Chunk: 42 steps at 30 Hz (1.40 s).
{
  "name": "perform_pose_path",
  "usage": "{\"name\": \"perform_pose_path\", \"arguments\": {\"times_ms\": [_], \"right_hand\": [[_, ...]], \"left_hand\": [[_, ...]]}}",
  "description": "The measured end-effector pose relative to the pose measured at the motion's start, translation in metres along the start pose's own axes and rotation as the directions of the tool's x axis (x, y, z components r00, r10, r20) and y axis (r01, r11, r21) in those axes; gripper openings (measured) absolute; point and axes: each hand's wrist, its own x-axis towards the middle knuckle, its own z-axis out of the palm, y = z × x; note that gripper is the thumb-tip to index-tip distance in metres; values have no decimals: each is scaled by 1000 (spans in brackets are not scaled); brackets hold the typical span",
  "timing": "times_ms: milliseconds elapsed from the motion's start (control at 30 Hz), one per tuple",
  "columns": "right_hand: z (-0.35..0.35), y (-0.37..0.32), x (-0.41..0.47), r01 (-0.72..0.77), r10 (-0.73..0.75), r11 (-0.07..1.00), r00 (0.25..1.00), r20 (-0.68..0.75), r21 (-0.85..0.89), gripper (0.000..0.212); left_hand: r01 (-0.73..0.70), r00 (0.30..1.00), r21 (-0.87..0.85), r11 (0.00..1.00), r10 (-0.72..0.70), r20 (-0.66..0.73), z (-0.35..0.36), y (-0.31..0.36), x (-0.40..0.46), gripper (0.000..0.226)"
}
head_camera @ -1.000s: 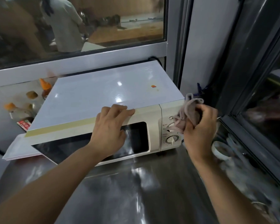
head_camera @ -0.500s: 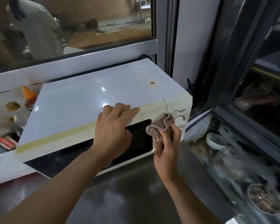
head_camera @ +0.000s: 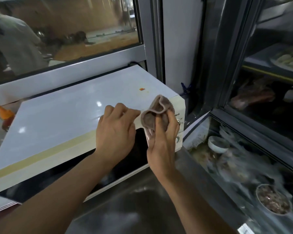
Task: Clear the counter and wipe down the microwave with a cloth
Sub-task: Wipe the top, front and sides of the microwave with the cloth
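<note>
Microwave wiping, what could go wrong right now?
The cloth in the right hand rubs the control panel, so it might turn a dial. The microwave could slide on the shiny counter if the left hand lets go. The white bowl sits close by the wiping elbow.

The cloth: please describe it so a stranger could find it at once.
Start at the big white box-shaped microwave on the steel counter. At its front right corner, the right hand grips a small crumpled brownish-grey cloth, the only soft, folded thing there.
</note>
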Motion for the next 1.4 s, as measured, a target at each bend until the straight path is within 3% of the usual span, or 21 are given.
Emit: {"name": "perform_pose_path", "arguments": {"times_ms": [100,167,300,367,600,667,800,933,1033,1133,1233,1400], "right_hand": [[-10,21,24,-167,169,985,982,-86,36,48],[-20,34,40,-289,285,957,954,-96,-34,51],[-24,43,45,-393,388,919,916,-101,-34,43],[-15,26,32,-429,426,903,901,-84,-22,53],[-9,4,-3,-200,198,969,980,-27,-146,41],[-18,12,7,-221,219,968,975,-29,-120,34],[-37,38,41,-412,403,907,909,-102,-84,29],[-55,66,54,-454,456,880,890,-21,-139,26],[-71,70,46,-519,512,855,843,-162,-1,30],[-81,66,27,-438,458,889,860,-226,133,37],[-62,60,21,-351,349,936,926,-146,13,29],[-32,41,23,-330,313,938,938,-152,-106,21]], "left_hand": [[-16,1000,3,1000,16,-20,2,-6,-1,33],[-15,1000,9,1000,15,-25,3,-6,-2,33],[2,1000,11,1000,-2,-31,4,-3,-2,34],[8,999,16,1000,-7,-38,4,-3,-3,34],[-8,999,39,999,10,-49,4,-3,-3,33],[-11,999,39,999,13,-53,4,-4,-3,34],[-20,998,45,999,23,-61,6,-4,-4,33],[-8,996,57,998,12,-83,7,-3,-5,34],[-8,997,53,999,12,-81,7,-4,-5,34],[-4,996,51,999,9,-85,7,-4,-5,33],[4,996,44,999,0,-86,7,-3,-5,33],[10,996,34,999,-7,-91,7,-2,-5,33]]}}
